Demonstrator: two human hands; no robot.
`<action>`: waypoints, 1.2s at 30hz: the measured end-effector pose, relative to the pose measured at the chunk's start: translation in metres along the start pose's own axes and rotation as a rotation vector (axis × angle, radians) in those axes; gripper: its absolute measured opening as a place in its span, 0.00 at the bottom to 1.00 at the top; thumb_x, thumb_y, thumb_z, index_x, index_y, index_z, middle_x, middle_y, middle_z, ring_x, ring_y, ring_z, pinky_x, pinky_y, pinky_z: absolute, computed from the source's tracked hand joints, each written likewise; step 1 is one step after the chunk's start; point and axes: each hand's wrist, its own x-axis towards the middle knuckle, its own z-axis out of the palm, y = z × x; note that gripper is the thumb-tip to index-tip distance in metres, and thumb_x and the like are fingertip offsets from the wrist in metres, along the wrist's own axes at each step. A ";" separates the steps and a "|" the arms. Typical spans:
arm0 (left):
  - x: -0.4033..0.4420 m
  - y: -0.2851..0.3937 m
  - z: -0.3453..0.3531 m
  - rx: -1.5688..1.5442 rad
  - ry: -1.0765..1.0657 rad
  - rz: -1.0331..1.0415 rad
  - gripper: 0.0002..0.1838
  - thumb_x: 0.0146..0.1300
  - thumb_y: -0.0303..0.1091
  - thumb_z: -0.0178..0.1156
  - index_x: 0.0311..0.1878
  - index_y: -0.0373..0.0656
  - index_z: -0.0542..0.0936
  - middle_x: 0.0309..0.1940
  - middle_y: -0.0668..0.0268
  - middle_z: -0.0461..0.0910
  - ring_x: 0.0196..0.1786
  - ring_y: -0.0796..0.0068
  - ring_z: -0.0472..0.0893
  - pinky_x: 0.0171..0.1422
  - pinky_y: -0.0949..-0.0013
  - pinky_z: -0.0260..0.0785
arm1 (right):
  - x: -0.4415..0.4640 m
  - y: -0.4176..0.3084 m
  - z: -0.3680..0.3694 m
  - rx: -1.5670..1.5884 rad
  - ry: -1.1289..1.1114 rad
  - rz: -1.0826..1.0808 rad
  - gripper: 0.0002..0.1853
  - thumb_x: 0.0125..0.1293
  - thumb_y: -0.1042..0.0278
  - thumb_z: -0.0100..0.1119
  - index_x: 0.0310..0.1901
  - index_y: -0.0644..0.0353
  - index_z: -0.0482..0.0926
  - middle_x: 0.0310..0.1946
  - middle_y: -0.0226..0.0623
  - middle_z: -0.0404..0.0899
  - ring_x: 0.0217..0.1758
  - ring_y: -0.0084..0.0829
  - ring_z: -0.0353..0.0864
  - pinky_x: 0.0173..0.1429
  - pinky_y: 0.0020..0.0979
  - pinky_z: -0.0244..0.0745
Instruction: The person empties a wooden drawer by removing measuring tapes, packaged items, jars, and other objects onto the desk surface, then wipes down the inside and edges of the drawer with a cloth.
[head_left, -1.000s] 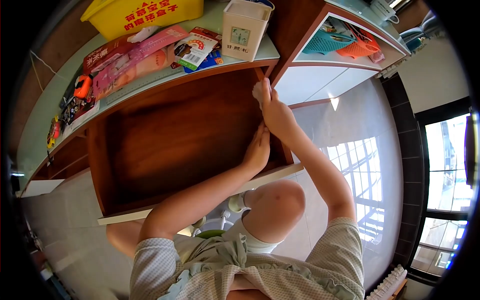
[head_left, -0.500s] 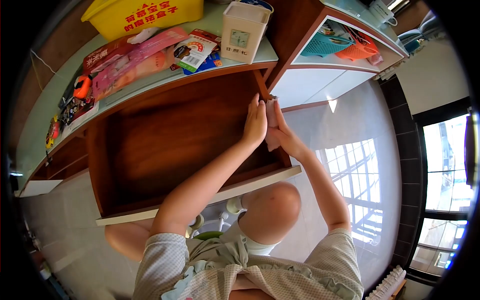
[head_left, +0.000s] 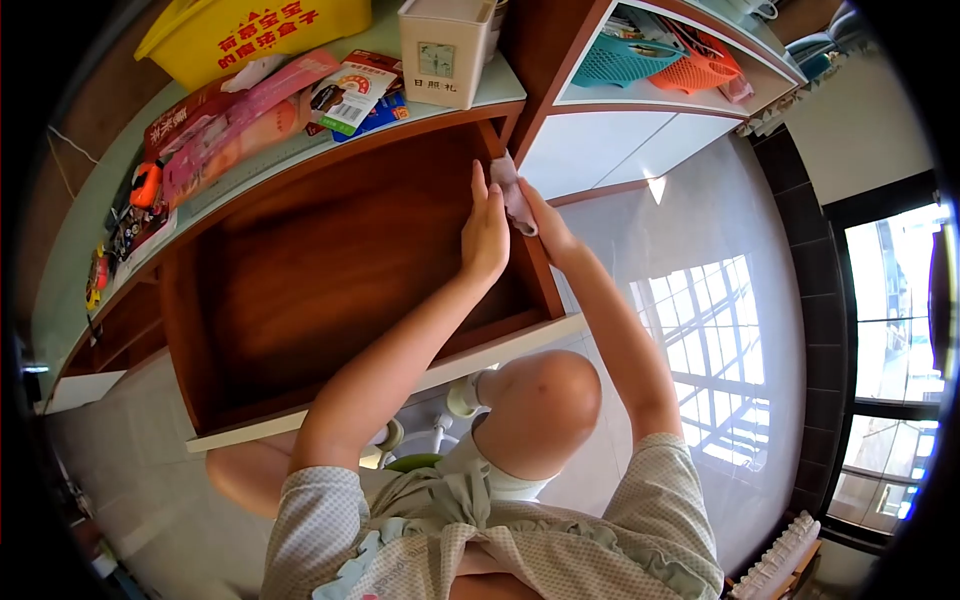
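A pale pink cloth [head_left: 513,197] lies folded over the top edge of the right side wall of a pulled-out wooden drawer [head_left: 330,270]. On the inner side of that wall is my left hand [head_left: 486,232], its fingers stretched out beside the cloth. My right hand [head_left: 552,228] is on the outer side, gripping the cloth against the wall, with its fingers partly hidden. Nothing lies on the drawer's brown floor.
Above the drawer, the glass-topped desk holds a yellow bin [head_left: 250,35], packets [head_left: 240,125], an orange tape measure [head_left: 146,185] and a beige tin [head_left: 440,55]. A cabinet at right holds teal [head_left: 625,62] and orange baskets [head_left: 695,72]. My knee [head_left: 545,400] is close to the drawer front.
Both hands and the cloth have moved slightly toward the back of the drawer along its right wall. The whole view has shifted a little, with desk items appearing farther left.
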 end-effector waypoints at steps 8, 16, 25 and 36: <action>-0.006 0.000 0.000 0.012 -0.013 -0.009 0.30 0.70 0.46 0.32 0.68 0.35 0.53 0.68 0.49 0.53 0.70 0.53 0.54 0.72 0.64 0.45 | -0.034 0.072 -0.029 0.079 -0.077 -0.050 0.30 0.72 0.48 0.30 0.71 0.53 0.47 0.69 0.32 0.52 0.70 0.28 0.52 0.71 0.31 0.49; -0.005 0.000 -0.003 0.051 -0.027 0.066 0.30 0.70 0.46 0.32 0.68 0.34 0.53 0.67 0.46 0.54 0.69 0.50 0.56 0.71 0.61 0.48 | -0.010 0.013 0.001 0.082 -0.021 -0.026 0.31 0.72 0.46 0.31 0.70 0.56 0.50 0.66 0.34 0.58 0.65 0.28 0.59 0.68 0.31 0.53; -0.007 0.001 -0.006 -0.020 -0.048 0.006 0.30 0.70 0.47 0.33 0.68 0.35 0.54 0.67 0.48 0.55 0.70 0.52 0.55 0.72 0.63 0.46 | -0.092 0.031 -0.030 -0.325 -0.100 0.218 0.32 0.72 0.55 0.35 0.71 0.53 0.37 0.71 0.33 0.42 0.71 0.28 0.47 0.71 0.30 0.48; 0.006 -0.029 -0.015 -0.519 0.054 -0.444 0.26 0.69 0.47 0.35 0.59 0.36 0.67 0.58 0.52 0.69 0.62 0.58 0.66 0.65 0.66 0.55 | -0.106 -0.019 0.030 -1.653 -0.132 -0.368 0.37 0.61 0.70 0.48 0.69 0.62 0.44 0.71 0.46 0.39 0.73 0.50 0.41 0.73 0.39 0.46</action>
